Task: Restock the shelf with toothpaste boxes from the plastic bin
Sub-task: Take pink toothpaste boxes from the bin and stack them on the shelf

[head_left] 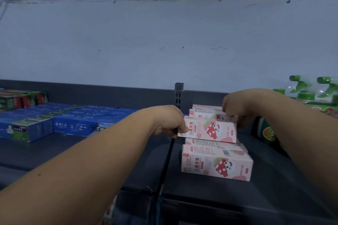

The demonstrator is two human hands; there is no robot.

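Note:
Several pink toothpaste boxes with a strawberry figure lie in a row on the dark shelf (210, 190). My left hand (170, 122) grips the left end of one pink box (210, 130) that is raised above the row. My right hand (236, 107) curls over the right ends of the pink boxes (204, 113) behind it. In front lies another pink box (217, 164) flat on the shelf. The plastic bin is out of view.
Blue toothpaste boxes (73, 120) fill the left shelf section, with green and red boxes (20, 99) behind them. A slotted upright post (178, 95) divides the sections. Green spray bottles (311, 91) and a green package (267, 133) stand at the right. A wall and window are behind.

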